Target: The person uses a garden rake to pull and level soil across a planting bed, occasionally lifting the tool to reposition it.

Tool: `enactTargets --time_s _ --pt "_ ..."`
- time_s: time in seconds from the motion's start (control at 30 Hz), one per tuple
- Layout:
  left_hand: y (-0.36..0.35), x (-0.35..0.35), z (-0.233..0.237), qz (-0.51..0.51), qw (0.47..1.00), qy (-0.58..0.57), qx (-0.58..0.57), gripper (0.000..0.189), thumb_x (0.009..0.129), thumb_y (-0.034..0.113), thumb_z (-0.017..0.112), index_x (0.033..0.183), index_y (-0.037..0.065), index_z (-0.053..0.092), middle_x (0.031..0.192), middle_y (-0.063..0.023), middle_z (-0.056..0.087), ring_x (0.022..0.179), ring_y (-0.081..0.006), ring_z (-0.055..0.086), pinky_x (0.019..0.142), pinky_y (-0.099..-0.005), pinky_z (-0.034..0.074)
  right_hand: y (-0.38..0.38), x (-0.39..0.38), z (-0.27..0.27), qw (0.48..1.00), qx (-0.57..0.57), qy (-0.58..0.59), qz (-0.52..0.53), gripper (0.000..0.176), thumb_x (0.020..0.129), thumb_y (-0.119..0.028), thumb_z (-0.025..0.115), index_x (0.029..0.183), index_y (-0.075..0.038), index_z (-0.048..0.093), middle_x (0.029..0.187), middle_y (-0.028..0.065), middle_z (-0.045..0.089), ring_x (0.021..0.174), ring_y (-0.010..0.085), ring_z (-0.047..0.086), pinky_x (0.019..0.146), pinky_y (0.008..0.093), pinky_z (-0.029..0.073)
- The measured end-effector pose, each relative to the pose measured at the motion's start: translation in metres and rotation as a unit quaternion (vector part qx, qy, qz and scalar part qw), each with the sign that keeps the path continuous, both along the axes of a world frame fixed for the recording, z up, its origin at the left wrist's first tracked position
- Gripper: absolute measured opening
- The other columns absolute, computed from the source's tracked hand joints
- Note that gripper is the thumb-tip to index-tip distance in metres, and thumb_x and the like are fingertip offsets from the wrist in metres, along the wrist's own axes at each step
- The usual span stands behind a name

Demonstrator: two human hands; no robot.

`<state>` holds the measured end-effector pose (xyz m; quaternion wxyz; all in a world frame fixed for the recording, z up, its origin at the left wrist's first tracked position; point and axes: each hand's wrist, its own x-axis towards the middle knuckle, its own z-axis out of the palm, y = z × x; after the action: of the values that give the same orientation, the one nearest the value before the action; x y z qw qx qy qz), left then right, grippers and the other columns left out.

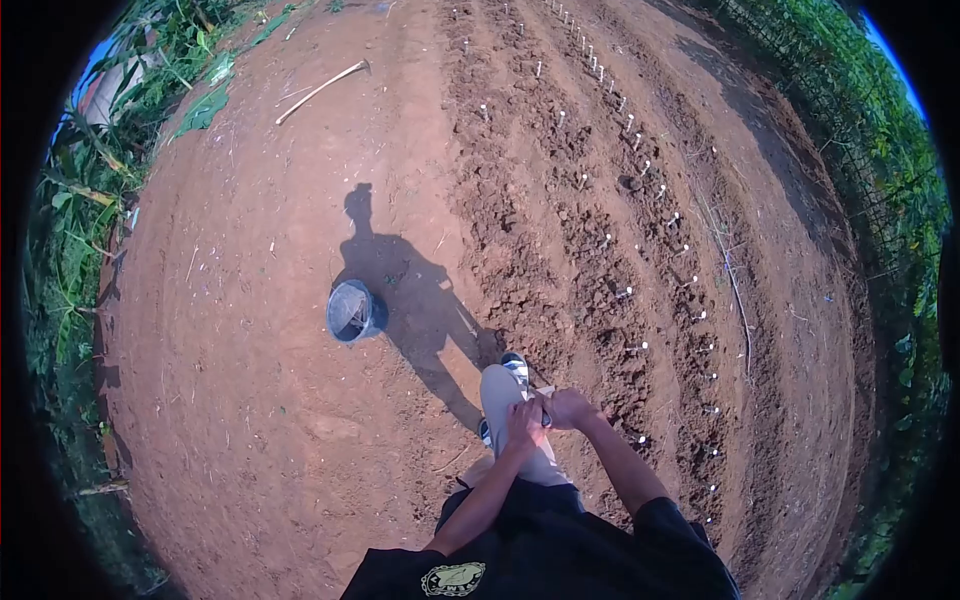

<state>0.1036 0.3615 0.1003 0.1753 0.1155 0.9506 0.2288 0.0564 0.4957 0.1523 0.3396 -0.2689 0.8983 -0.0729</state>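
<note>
My left hand [526, 421] and my right hand [570, 409] are close together in front of my raised knee, both with fingers closed. A small dark, slim piece [546, 418] shows between them, and a pale edge sticks out just above. Its kind is too small to tell. Below my hands is my light trouser leg [499, 395], and a striped shoe [515, 366] stands on the soil beyond it. A dark bucket [376, 317] with something greyish inside sits on the ground to the left.
Rows of short white-topped stakes [625, 293] run along the loosened soil bed [520, 255] at right. A long-handled hoe [322, 92] lies on the packed earth ahead. A thin branch [735, 285] lies farther right. Green plants [75, 215] and a fence [865, 205] border the plot.
</note>
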Motion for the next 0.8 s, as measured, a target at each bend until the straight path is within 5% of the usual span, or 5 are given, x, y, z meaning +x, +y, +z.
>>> enactTargets --time_s 0.07,0.23,0.33,0.53,0.8 --pt "-0.004 -0.008 -0.004 -0.014 0.995 0.077 0.059 0.048 0.065 0.021 0.068 0.108 0.011 0.050 0.097 -0.0084 0.059 0.097 -0.0222 0.054 0.084 -0.0366 0.032 0.002 -0.010 0.006 0.999 -0.021 -0.038 0.002 0.031 0.068 -0.029 0.064 0.084 -0.003 0.062 0.081 0.0162 0.064 0.077 0.0287 0.063 0.071 0.0399 0.049" --pt "0.010 -0.037 0.005 0.020 0.998 -0.045 0.033 0.043 0.064 0.010 0.064 0.106 0.009 0.053 0.094 -0.0070 0.059 0.092 -0.0231 0.053 0.082 -0.0361 0.033 0.012 -0.023 -0.059 0.999 -0.036 -0.012 0.006 0.033 0.066 -0.033 0.063 0.084 -0.006 0.061 0.080 0.0141 0.064 0.075 0.0274 0.064 0.069 0.0396 0.049" --pt "-0.001 -0.047 -0.051 0.086 0.990 -0.030 0.106 0.040 0.065 0.007 0.062 0.103 0.008 0.055 0.094 -0.0070 0.059 0.092 -0.0241 0.053 0.083 -0.0368 0.034 -0.002 -0.033 -0.111 0.997 -0.074 -0.026 -0.022 0.028 0.064 -0.031 0.062 0.079 -0.008 0.061 0.077 0.0136 0.063 0.073 0.0298 0.063 0.069 0.0388 0.049" --pt "-0.003 -0.070 -0.066 0.066 0.993 -0.072 0.058 0.031 0.068 0.008 0.059 0.099 0.011 0.057 0.096 -0.0057 0.060 0.092 -0.0240 0.052 0.083 -0.0374 0.034 -0.006 -0.064 -0.094 0.999 -0.050 -0.014 -0.016 0.025 0.060 -0.031 0.062 0.071 -0.009 0.061 0.069 0.0146 0.063 0.067 0.0293 0.063 0.065 0.0379 0.050" --pt "0.005 -0.053 -0.098 0.101 0.994 0.001 0.028 0.031 0.066 0.014 0.064 0.097 0.011 0.057 0.091 -0.0048 0.060 0.089 -0.0238 0.054 0.081 -0.0382 0.034 -0.006 -0.067 -0.097 0.999 0.003 -0.018 0.036 0.033 0.061 -0.028 0.063 0.084 -0.006 0.063 0.074 0.0173 0.063 0.074 0.0311 0.063 0.072 0.0372 0.049"
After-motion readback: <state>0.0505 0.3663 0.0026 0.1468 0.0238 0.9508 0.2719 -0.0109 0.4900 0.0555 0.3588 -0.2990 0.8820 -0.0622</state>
